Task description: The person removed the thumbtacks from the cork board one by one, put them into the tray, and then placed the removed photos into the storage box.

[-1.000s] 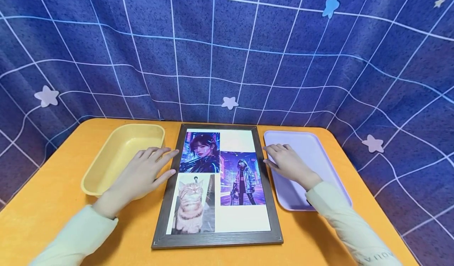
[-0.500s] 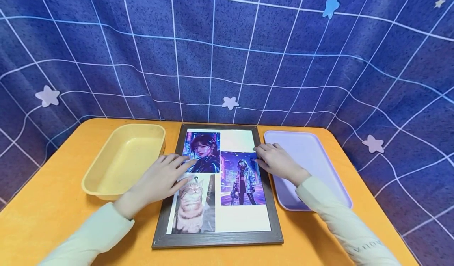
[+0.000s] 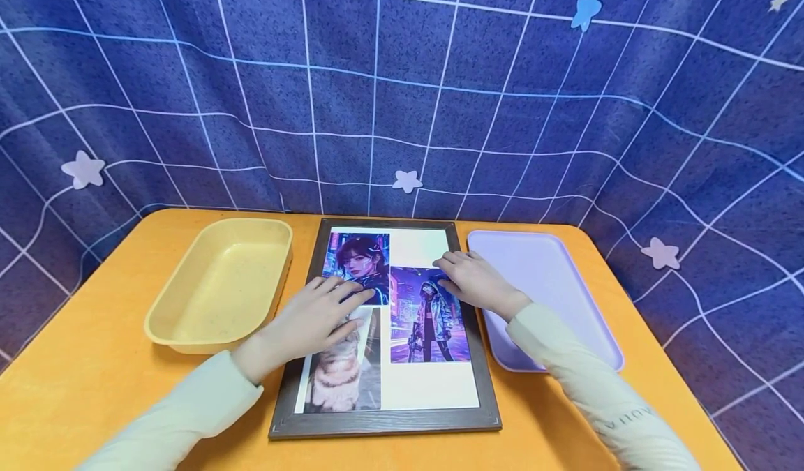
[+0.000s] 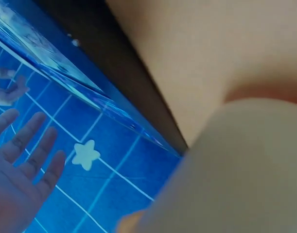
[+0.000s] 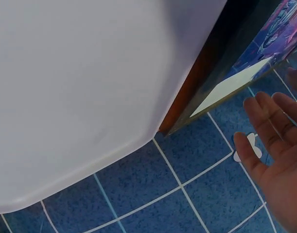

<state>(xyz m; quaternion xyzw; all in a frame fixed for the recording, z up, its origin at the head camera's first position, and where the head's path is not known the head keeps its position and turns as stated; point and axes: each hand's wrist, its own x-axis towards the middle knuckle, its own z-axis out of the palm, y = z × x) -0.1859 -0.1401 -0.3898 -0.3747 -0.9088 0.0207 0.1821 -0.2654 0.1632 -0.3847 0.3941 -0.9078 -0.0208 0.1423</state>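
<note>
A dark-rimmed picture frame (image 3: 386,423) lies flat at the middle of the table. On its white backing are a portrait picture (image 3: 359,253), a cat picture (image 3: 342,382) and a picture of a hooded figure (image 3: 430,321). My left hand (image 3: 314,321) reaches over the frame's left rim, its spread fingers covering the portrait's lower part and the cat's face. From the other side, my right hand (image 3: 477,282) extends over the right rim, fingertips at the hooded picture's upper edge. Both wrist views show relaxed fingers holding nothing: the left hand (image 4: 22,170) and the right hand (image 5: 277,165).
To the left stands a yellow basin (image 3: 220,282). A shallow purple tray (image 3: 543,268) lies to the right, partly under my right forearm. Behind the orange table (image 3: 75,359) hangs a blue grid-patterned curtain (image 3: 352,101) with stars.
Both hands have moved inward over the frame, the left from the basin side to the right and slightly nearer, the right from the tray side to the left. Frame and pictures stay put.
</note>
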